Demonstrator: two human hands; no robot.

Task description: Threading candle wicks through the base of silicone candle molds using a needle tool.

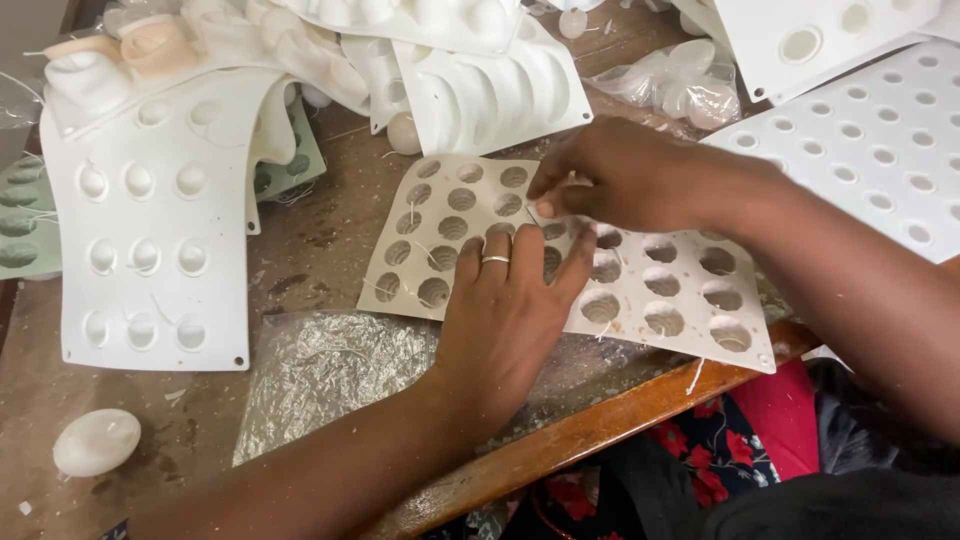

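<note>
Beige cavity mould (640,290): middle cavities covered by left hand (510,310) and right hand (625,180); whatever the right fingertips (545,195) pinch is too small to make out, and thin wicks in the cavities are barely legible. White moulds (870,140) at top and right, and green mould (25,225) at left: cut off by the frame edges. Clear plastic bag (320,370): contents indistinct; both forearms run out of frame.

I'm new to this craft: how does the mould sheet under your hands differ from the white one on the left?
The beige mould lies flat with ribbed hollows facing up and thin wicks poking out; both hands rest on it. The white mould shows smooth domes, curls up at its top edge, and is untouched. Both are flexible sheets with rows of round cavities.
</note>
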